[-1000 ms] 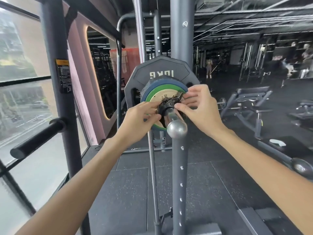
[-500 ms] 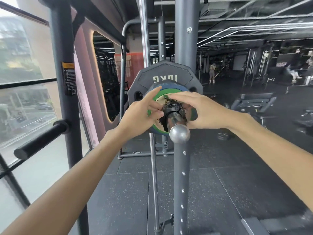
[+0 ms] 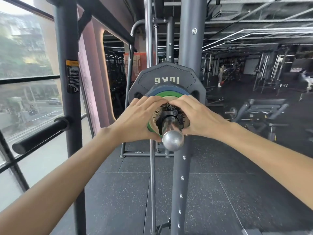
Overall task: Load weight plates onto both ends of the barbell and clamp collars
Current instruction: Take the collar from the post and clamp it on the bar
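The barbell sleeve [image 3: 172,139] points straight at me, its shiny round end at centre. On it sit a black 10 kg plate [image 3: 166,77], then a blue plate [image 3: 166,91] and a green plate [image 3: 166,96], all upright and stacked close. A black clamp collar [image 3: 170,114] rings the sleeve against the front plate. My left hand [image 3: 137,119] cups the collar from the left and my right hand [image 3: 198,117] from the right, with their fingertips meeting above it. Both hands cover much of the smaller plates.
A grey rack upright [image 3: 183,184] stands just behind the sleeve, with a thin chrome rod [image 3: 153,184] to its left. A second upright [image 3: 69,99] with a black peg [image 3: 40,134] is near the left window. A weight bench [image 3: 260,112] stands to the right. Rubber floor lies below.
Both hands have closed in around the collar, from pinching at its upper part to cupping it from both sides. The view has shifted slightly closer.
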